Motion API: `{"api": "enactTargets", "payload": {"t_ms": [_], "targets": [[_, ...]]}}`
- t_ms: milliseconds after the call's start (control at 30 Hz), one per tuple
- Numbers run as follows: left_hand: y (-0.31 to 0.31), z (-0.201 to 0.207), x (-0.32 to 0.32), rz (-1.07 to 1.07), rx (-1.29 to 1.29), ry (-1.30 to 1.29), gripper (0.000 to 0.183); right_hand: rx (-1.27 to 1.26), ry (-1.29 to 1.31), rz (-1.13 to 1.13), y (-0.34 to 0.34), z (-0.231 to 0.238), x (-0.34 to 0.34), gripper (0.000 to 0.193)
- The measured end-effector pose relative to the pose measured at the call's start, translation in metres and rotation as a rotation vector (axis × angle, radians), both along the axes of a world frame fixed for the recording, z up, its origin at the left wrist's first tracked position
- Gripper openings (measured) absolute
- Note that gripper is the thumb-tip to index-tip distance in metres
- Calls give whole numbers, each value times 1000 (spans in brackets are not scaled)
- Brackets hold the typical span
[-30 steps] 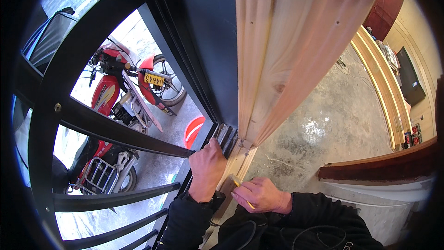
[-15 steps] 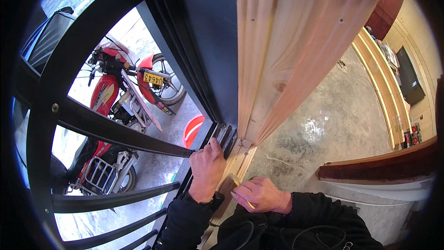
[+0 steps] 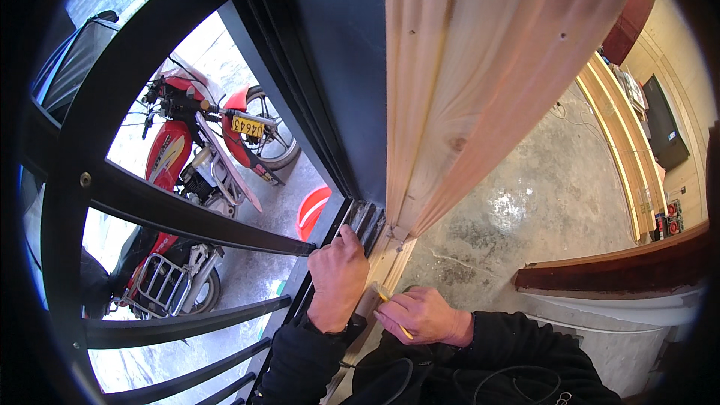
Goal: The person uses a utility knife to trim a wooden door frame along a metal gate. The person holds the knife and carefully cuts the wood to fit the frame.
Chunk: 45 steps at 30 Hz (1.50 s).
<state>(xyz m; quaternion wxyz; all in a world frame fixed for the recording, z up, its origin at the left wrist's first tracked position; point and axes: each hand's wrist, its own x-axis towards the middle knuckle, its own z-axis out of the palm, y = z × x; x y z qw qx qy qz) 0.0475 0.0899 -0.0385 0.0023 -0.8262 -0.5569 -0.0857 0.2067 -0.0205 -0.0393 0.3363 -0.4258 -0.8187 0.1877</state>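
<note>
My left hand (image 3: 337,279) is closed, with its fingers curled over the dark metal window frame (image 3: 361,219) at the lower corner. What its fingertips hold, if anything, is hidden. To its right, my right hand (image 3: 426,315) grips a slim yellow-handled tool (image 3: 406,332). The tool's pale end lies against the wooden sill (image 3: 375,279); its exact kind is too small to tell. Above the hands rises a moulded wooden casing (image 3: 457,97), set beside the dark frame and meeting the sill at a corner joint.
Black curved bars (image 3: 195,214) of a window grille stand at the left. Beyond them are a red motorcycle (image 3: 172,151) and a red-and-white round object (image 3: 312,210). At right, a dark brown wooden edge (image 3: 607,274) curves above a pale surface; long wood boards (image 3: 611,142) lie farther back.
The view has shifted very slightly. Both hands stay in nearly the same places, and the right keeps its grip on the yellow-handled tool.
</note>
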Motion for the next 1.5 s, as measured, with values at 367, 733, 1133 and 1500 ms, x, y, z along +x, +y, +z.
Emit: {"api": "enactTargets", "payload": {"t_ms": [367,733,1133,1500], "targets": [[-2,-6,-2,-19,-53,-48,30,4,52,-18,2,0,3,13],[1,4,2,-23,-122,-58,16,4,27,-14,0,-2,2,14],[13,11,-11,59,-242,-197,12,4,44,-8,1,-2,-1,15],[14,39,-16,109,-365,-140,12,-11,22,-16,2,3,1,16]]}}
